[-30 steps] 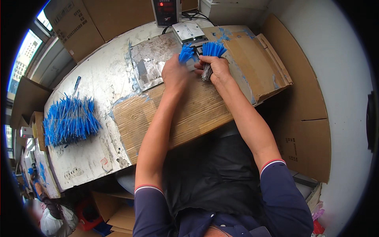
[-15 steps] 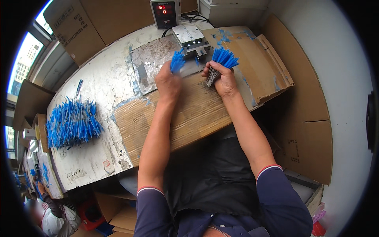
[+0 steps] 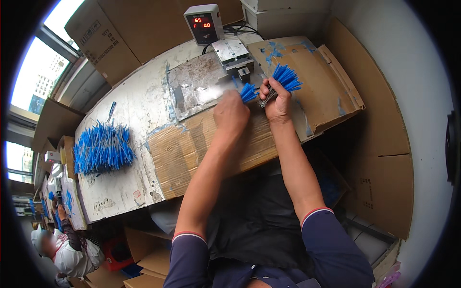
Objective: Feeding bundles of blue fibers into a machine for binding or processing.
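In my right hand [image 3: 278, 104] is a thick bundle of thin grey wires with blue ends [image 3: 286, 78]. The fingers are closed round it, with the blue ends fanning up and to the right. My left hand [image 3: 232, 114] is smeared by motion but closed on a smaller bunch of the same blue-ended wires [image 3: 248, 93], whose tips poke out by the right hand. Just beyond both hands stands a small metal fixture [image 3: 234, 54] on a worn metal plate [image 3: 197, 79]. A few blue strands lie near its front block [image 3: 244, 73].
A large pile of blue-ended wires [image 3: 103, 149] lies on the left of the white table [image 3: 122, 192], near a pen [image 3: 112, 111]. Flattened cardboard [image 3: 175, 153] covers the front edge. Behind the fixture is a box with a red display [image 3: 203, 24]. A co-worker [image 3: 72, 254] sits at far left.
My left hand has moved right and toward me with its bunch, now close beside my right hand. The right hand has shifted slightly right. The view has tilted a little, and the display reading has changed.
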A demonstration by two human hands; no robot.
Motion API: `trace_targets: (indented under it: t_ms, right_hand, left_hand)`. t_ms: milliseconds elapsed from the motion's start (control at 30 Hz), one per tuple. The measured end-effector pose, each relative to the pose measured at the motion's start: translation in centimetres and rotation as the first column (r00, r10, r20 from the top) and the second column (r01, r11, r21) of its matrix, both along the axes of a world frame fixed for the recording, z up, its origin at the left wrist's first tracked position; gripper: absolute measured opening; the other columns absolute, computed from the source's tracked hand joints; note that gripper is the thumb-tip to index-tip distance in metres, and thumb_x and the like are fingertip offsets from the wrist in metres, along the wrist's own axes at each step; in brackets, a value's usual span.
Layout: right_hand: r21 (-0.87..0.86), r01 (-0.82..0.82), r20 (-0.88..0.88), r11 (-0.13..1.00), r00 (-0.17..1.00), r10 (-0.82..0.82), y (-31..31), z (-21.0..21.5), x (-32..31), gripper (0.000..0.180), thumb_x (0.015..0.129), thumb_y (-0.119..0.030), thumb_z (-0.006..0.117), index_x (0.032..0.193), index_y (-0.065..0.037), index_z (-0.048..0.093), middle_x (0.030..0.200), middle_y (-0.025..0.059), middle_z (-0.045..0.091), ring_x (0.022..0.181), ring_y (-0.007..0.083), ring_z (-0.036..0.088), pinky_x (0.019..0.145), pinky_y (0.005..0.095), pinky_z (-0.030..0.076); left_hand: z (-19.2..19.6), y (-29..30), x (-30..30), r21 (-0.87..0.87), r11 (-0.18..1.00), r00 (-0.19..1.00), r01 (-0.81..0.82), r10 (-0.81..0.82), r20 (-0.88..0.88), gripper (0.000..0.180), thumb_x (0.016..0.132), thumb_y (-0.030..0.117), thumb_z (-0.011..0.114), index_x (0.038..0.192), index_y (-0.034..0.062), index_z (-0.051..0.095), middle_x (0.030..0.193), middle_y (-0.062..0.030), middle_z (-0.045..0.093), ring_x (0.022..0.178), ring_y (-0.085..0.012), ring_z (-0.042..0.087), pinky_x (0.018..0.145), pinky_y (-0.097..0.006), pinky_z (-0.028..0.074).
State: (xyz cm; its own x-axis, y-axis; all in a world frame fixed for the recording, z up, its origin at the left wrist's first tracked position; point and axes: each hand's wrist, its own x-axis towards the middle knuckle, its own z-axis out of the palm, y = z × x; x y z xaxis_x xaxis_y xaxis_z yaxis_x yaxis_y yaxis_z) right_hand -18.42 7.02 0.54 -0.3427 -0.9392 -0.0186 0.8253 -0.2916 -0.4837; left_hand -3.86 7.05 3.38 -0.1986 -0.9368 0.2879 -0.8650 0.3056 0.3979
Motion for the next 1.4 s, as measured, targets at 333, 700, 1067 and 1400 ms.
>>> trace_targets:
  t_ms: [333, 700, 1067, 1400]
  right_hand:
    - [0.088, 0.324, -0.207, 0.942, 0.931, -0.301, 0.8, 1.5, 0.9, 0.008, 0.086, -0.005, 0.071, 0.087, -0.001, 0.063, 0.076, 0.008, 0.063, 0.058, 0.016, 0.059, 0.048, 0.0298, 0.048]
    - [0.112, 0.331, -0.227, 0.937, 0.926, -0.301, 0.8, 1.6, 1.3, 0.005, 0.084, -0.003, 0.069, 0.081, -0.002, 0.065, 0.07, 0.0065, 0.064, 0.051, 0.0157, 0.058, 0.046, 0.0304, 0.047]
    - [0.124, 0.012, -0.298, 0.992, 0.954, 0.026, 1.3, 2.4, 1.5, 0.017, 0.084, -0.004, 0.075, 0.098, 0.003, 0.069, 0.075, 0.0058, 0.065, 0.058, 0.0141, 0.061, 0.049, 0.0283, 0.05]
    - [0.135, 0.063, -0.396, 0.989, 0.918, -0.004, 0.8, 1.6, 1.9, 0.012, 0.082, -0.003, 0.075, 0.091, 0.002, 0.069, 0.072, 0.007, 0.066, 0.056, 0.0143, 0.062, 0.049, 0.0286, 0.052]
  left_hand:
    - [-1.0, 0.7, -1.3, -0.082, 0.99, 0.992, -0.117, 0.12, 0.027, 0.012, 0.084, 0.006, 0.062, 0.095, 0.0025, 0.06, 0.096, -0.0186, 0.063, 0.08, -0.0405, 0.068, 0.07, -0.049, 0.055]
    - [-1.1, 0.6, -0.8, -0.15, 0.983, 0.99, -0.102, 0.115, 0.078, 0.012, 0.086, 0.007, 0.059, 0.098, 0.0038, 0.059, 0.095, -0.0186, 0.064, 0.079, -0.04, 0.068, 0.069, -0.049, 0.054]
    - [-1.0, 2.8, 2.8, -0.42, 0.902, 0.994, 0.105, -0.086, 0.065, 0.014, 0.087, 0.003, 0.058, 0.1, 0.0074, 0.06, 0.085, -0.0111, 0.063, 0.069, -0.0325, 0.066, 0.059, -0.042, 0.052]
    - [-1.5, 2.5, 3.7, -0.383, 0.916, 0.976, 0.119, -0.179, -0.125, 0.027, 0.081, -0.001, 0.063, 0.107, 0.0069, 0.063, 0.089, -0.0129, 0.065, 0.078, -0.035, 0.067, 0.067, -0.043, 0.053]
